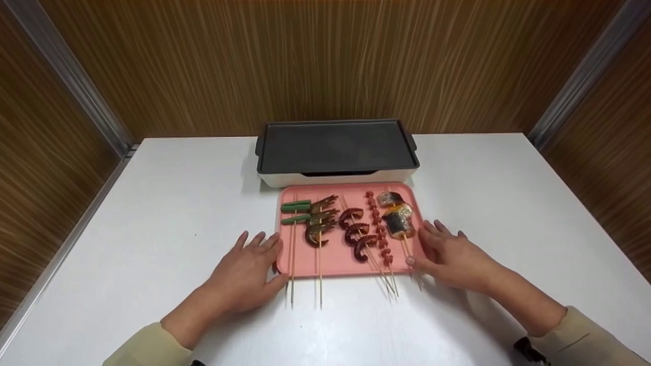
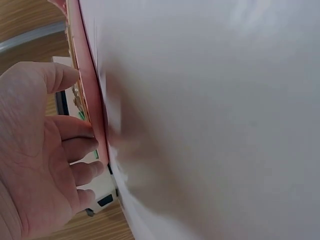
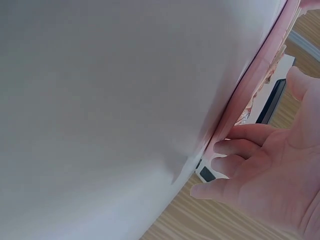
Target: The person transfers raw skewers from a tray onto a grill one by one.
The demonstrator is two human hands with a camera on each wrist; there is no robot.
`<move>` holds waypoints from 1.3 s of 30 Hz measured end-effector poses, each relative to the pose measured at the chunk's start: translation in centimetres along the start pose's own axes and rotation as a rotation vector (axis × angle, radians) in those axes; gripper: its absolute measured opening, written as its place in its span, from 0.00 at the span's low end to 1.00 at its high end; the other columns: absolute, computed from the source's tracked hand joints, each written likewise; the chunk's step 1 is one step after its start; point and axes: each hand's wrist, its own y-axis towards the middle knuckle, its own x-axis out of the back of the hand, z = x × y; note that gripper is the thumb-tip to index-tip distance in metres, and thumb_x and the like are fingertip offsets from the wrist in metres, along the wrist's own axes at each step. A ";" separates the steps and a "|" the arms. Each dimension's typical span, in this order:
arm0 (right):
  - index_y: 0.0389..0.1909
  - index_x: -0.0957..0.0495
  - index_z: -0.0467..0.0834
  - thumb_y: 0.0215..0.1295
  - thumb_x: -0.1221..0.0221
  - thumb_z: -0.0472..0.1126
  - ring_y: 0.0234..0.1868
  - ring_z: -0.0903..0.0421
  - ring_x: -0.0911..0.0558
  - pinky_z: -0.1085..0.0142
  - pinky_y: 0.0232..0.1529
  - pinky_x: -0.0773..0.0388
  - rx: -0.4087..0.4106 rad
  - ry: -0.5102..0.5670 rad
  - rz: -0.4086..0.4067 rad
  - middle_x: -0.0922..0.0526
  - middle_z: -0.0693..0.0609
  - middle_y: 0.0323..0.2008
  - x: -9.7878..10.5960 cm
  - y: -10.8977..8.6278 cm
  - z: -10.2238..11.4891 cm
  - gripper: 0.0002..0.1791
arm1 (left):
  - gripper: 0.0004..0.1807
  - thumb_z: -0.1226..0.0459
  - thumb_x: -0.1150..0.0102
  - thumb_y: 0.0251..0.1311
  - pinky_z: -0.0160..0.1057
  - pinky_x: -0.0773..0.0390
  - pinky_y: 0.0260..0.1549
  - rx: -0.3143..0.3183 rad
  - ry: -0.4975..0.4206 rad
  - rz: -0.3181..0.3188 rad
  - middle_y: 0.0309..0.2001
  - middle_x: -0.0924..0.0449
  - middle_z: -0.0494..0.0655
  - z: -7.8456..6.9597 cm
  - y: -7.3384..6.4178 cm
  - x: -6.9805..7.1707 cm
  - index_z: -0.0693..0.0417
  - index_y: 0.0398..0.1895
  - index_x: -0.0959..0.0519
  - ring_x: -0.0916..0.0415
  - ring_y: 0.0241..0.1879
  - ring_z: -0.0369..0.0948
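A pink tray [image 1: 333, 259] lies on the white table, bearing several skewers whose sticks stick out over its front edge. From left to right these are green pods [image 1: 296, 206], shrimp [image 1: 321, 217], curled octopus tentacles [image 1: 357, 234], small red pieces [image 1: 377, 223] and fish chunks [image 1: 399, 223]. My left hand [image 1: 246, 277] is at the tray's left side, fingers along the edge and thumb near the front corner. In the left wrist view its fingertips [image 2: 92, 145] meet the tray's side. My right hand [image 1: 452, 256] is at the right side, thumb tip by the fish skewer's stick, fingers relaxed.
A black griddle plate [image 1: 338, 147] on a white base stands right behind the tray. Wood-patterned panels [image 1: 335, 61] rise behind the table [image 1: 193, 193] and on both sides.
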 end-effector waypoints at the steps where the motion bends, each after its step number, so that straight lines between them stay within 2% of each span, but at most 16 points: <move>1: 0.80 0.39 0.32 0.73 0.46 0.74 0.81 0.30 0.47 0.27 0.74 0.49 0.001 0.000 0.000 0.43 0.34 0.81 0.0 0.1 0.1 0.55 | 0.39 0.45 0.45 0.75 0.64 0.51 0.79 -0.001 -0.002 -0.005 0.78 0.34 0.59 0.1 -0.1 0.0 0.65 0.77 0.30 0.40 0.78 0.61; 5: 0.80 0.39 0.32 0.73 0.45 0.73 0.81 0.30 0.46 0.26 0.73 0.48 0.023 -0.005 -0.011 0.42 0.34 0.80 -0.1 0.3 0.4 0.54 | 0.39 0.46 0.44 0.74 0.64 0.50 0.79 0.000 -0.008 -0.014 0.77 0.33 0.60 0.3 -0.2 0.1 0.66 0.76 0.29 0.40 0.78 0.61; 18: 0.79 0.38 0.33 0.76 0.45 0.70 0.80 0.29 0.45 0.25 0.72 0.47 0.032 0.016 -0.033 0.41 0.34 0.80 -0.3 0.2 0.1 0.50 | 0.42 0.44 0.46 0.75 0.62 0.51 0.79 -0.002 0.004 0.041 0.80 0.39 0.60 0.2 0.2 -0.1 0.67 0.78 0.34 0.45 0.80 0.59; 23: 0.77 0.33 0.32 0.77 0.42 0.63 0.77 0.27 0.38 0.28 0.72 0.42 -0.005 0.079 -0.124 0.34 0.30 0.76 0.3 -0.3 0.2 0.44 | 0.41 0.44 0.47 0.76 0.63 0.49 0.79 -0.021 -0.002 0.033 0.81 0.40 0.61 0.2 0.2 -0.3 0.68 0.78 0.35 0.44 0.80 0.60; 24: 0.76 0.32 0.32 0.77 0.41 0.63 0.71 0.27 0.29 0.30 0.72 0.39 -0.021 0.097 -0.150 0.27 0.28 0.70 0.5 -0.4 0.2 0.43 | 0.42 0.44 0.47 0.77 0.63 0.49 0.79 -0.025 -0.002 0.031 0.81 0.40 0.61 0.2 0.3 -0.3 0.68 0.79 0.35 0.44 0.80 0.60; 26: 0.74 0.30 0.31 0.77 0.40 0.60 0.52 0.32 0.16 0.35 0.68 0.29 -0.055 0.139 -0.205 0.21 0.29 0.65 0.8 -0.8 0.3 0.41 | 0.42 0.44 0.48 0.77 0.63 0.49 0.79 -0.027 -0.001 0.032 0.81 0.41 0.61 0.1 0.2 -0.2 0.68 0.79 0.35 0.44 0.80 0.60; 29: 0.71 0.27 0.31 0.77 0.38 0.57 0.33 0.45 0.16 0.47 0.51 0.17 -0.091 0.190 -0.257 0.12 0.34 0.50 1.2 -1.4 0.4 0.37 | 0.42 0.44 0.48 0.77 0.63 0.49 0.79 -0.028 0.001 0.035 0.81 0.41 0.61 0.1 0.1 -0.1 0.68 0.79 0.36 0.44 0.80 0.60; 30: 0.71 0.26 0.31 0.77 0.38 0.56 0.29 0.49 0.19 0.51 0.45 0.16 -0.106 0.207 -0.254 0.11 0.37 0.45 1.3 -1.5 0.4 0.36 | 0.42 0.44 0.48 0.77 0.63 0.49 0.79 -0.028 0.000 0.038 0.81 0.41 0.61 0.0 0.1 0.0 0.68 0.79 0.36 0.44 0.80 0.60; 31: 0.70 0.25 0.30 0.77 0.38 0.56 0.30 0.51 0.17 0.54 0.39 0.17 -0.116 0.224 -0.248 0.10 0.39 0.45 1.4 -1.6 0.5 0.35 | 0.41 0.45 0.48 0.77 0.63 0.49 0.79 -0.029 -0.002 0.039 0.81 0.42 0.61 0.0 0.0 0.0 0.68 0.79 0.36 0.44 0.80 0.60; 33: 0.68 0.24 0.30 0.77 0.37 0.55 0.34 0.53 0.14 0.60 0.34 0.17 -0.139 0.258 -0.211 0.10 0.46 0.37 1.6 -1.9 0.6 0.35 | 0.41 0.45 0.49 0.78 0.63 0.49 0.79 -0.033 -0.001 0.041 0.81 0.41 0.62 0.0 -0.1 0.1 0.69 0.79 0.36 0.44 0.80 0.60; 34: 0.68 0.24 0.29 0.77 0.37 0.55 0.32 0.55 0.15 0.62 0.31 0.19 -0.153 0.280 -0.183 0.10 0.48 0.34 1.6 -1.9 0.6 0.35 | 0.41 0.45 0.49 0.78 0.62 0.49 0.79 -0.035 -0.001 0.041 0.81 0.41 0.62 0.0 -0.1 0.2 0.69 0.79 0.36 0.44 0.80 0.60; 39: 0.67 0.24 0.28 0.78 0.39 0.56 0.31 0.55 0.13 0.63 0.29 0.22 -0.185 0.395 -0.061 0.11 0.52 0.30 1.4 -2.0 0.9 0.35 | 0.41 0.45 0.50 0.78 0.62 0.49 0.79 -0.042 0.005 0.044 0.80 0.40 0.63 -0.1 0.0 0.1 0.69 0.79 0.36 0.44 0.80 0.60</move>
